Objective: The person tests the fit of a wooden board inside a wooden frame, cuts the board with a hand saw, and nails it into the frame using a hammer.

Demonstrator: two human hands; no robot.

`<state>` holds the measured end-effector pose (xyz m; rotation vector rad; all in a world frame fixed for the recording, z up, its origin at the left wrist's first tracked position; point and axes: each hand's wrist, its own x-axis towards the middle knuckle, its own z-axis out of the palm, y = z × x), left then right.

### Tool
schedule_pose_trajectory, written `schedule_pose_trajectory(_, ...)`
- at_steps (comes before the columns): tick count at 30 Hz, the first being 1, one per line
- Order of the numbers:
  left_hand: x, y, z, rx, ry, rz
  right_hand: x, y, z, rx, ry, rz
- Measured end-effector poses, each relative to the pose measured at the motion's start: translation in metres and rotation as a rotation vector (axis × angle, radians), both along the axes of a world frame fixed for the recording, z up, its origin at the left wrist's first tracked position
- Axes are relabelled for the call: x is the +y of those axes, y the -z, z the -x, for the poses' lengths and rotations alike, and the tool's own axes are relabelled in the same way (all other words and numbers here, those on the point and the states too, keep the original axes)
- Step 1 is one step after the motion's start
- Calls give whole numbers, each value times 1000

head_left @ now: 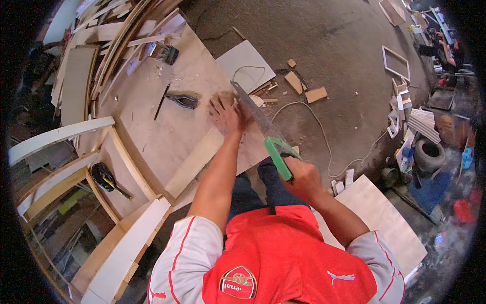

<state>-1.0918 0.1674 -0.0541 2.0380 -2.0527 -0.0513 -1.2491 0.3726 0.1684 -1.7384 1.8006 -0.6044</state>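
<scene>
My right hand (302, 177) is wrapped round the green handle of a handsaw (277, 152). Its blade points up and to the left, past the edge of a plywood board (147, 137). With fingers spread, my left hand (226, 115) presses down near that edge, close beside the blade. A pale wooden strip (195, 162) lies on the board and runs up to my left forearm; whether it continues under the hand is hidden. Beyond my left hand are dark-handled pliers (183, 101) and a thin black pencil-like stick (162, 102).
Wood strips (114, 45) are piled at upper left. A curved wooden frame (121, 253) stands at left, with a black and yellow tool (105, 177) on it. Offcuts (316, 95), a white panel (245, 66) and a cable (324, 131) lie on the floor. Another person (448, 50) is at far right.
</scene>
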Motion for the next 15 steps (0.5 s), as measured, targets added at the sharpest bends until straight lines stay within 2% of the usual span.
schedule_pose_trajectory(3, -2, -17, -2, -49, 97, -76, -8, -13, 6, -51, 36, -29)
schedule_pose_trajectory(5, -3, 0, -5, -5, 121, -112, -11, -18, 9, -97, 79, -43)
schedule_pose_trajectory(12, -5, -7, -3, -17, 342, -157, 16, -15, 31, -243, 246, -98)
schedule_pose_trajectory(15, -13, -14, -6, -94, 477, -259, 29, -15, 40, -294, 308, -107)
